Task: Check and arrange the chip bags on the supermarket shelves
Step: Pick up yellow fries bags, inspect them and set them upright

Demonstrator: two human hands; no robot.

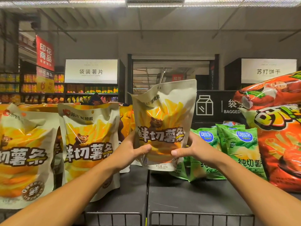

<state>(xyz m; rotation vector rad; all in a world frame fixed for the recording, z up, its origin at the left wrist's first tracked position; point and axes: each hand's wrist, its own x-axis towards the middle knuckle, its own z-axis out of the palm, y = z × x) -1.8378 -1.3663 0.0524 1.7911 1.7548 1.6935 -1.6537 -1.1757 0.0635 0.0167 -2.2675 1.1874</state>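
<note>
Two hands, left hand (130,149) and right hand (193,148), grip chip bag (162,121) low; light, crinkly, crushable, so hold edges.

We recorded a cream bag (164,121) printed with yellow fries, a brown bear and bold dark characters outlined in white. The shelved cream bags (88,144) to its left carried the same print, with a red logo at the top. The green bags (239,149) bore blue oval badges and white characters. The orange-red bags (280,152) showed yellow lettering edged in dark. The shelf (187,193) was dark grey; a hanging sign (45,53) was red with white characters.
</note>
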